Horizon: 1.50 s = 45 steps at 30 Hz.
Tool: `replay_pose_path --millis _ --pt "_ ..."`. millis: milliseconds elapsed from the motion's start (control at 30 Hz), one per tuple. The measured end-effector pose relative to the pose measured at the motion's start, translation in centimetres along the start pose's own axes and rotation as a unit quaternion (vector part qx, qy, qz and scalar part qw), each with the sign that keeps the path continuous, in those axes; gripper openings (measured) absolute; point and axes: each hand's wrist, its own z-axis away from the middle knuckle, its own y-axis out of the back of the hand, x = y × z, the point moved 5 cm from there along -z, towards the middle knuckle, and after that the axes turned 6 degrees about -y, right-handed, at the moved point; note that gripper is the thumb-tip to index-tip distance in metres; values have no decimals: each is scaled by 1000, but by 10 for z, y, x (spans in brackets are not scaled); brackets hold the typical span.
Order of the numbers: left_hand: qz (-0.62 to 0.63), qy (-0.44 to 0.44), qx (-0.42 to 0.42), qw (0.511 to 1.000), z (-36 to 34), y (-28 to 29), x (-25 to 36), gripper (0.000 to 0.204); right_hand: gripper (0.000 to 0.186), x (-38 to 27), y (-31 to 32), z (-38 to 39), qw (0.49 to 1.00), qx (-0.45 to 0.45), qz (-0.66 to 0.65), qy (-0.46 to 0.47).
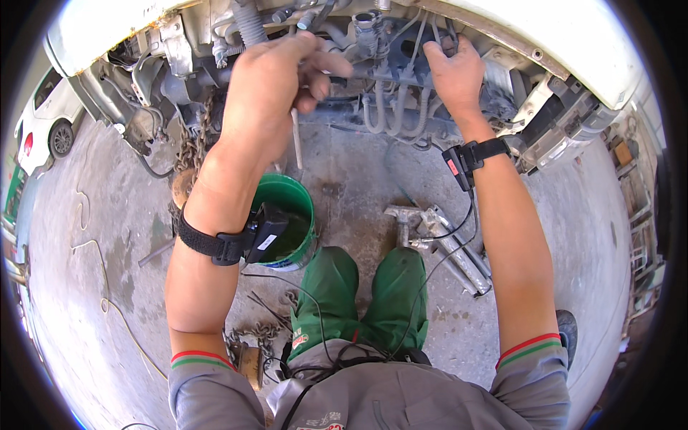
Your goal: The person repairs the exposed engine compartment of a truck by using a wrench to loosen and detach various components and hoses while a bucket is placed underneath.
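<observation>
My left hand [276, 82] is raised among hoses at the front of a vehicle, its fingers curled and smeared by motion. A thin pale rod [297, 140] hangs down beside its palm; whether the fingers hold it cannot be told. Close to that hand's far side are a grey corrugated hose [249, 23] and a blue-tipped pipe end [305, 20]. My right hand [459, 75] is closed, thumb and fingers pinching a dark cable piece [450, 46]. Between the hands stand an open pipe neck [367, 23] and several curved grey hoses [398, 107].
A green bucket [309, 197] with dark liquid stands below my left forearm. A metal jack-like tool [455, 251] lies on the concrete floor by my knees. Rusty chain [192, 154] hangs at the left, and a pale cord [105, 304] trails over the floor. A white car [54, 118] is parked far left.
</observation>
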Motion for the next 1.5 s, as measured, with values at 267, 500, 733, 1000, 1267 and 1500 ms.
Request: replay_pose_path --millis 267,500,733,1000,1267,1500 --pt "26 7 -34 999 8 -22 -14 25 37 -6 1 3 1000 -10 -21 -11" --pt "9 -34 15 999 11 -24 -10 28 37 -1 1 0 1000 -18 -8 -19" --pt "55 -36 1 998 -3 -37 -7 23 35 -3 1 1 999 -26 -9 -34" --pt "51 -23 7 998 -4 -43 -9 23 35 -1 1 1 997 -43 0 -62" --pt "41 -26 -6 999 -9 -51 -8 21 35 -4 2 1 999 -23 -7 -33" --pt "35 -46 3 998 -10 -61 -9 24 34 -3 1 0 1000 -17 3 -22"
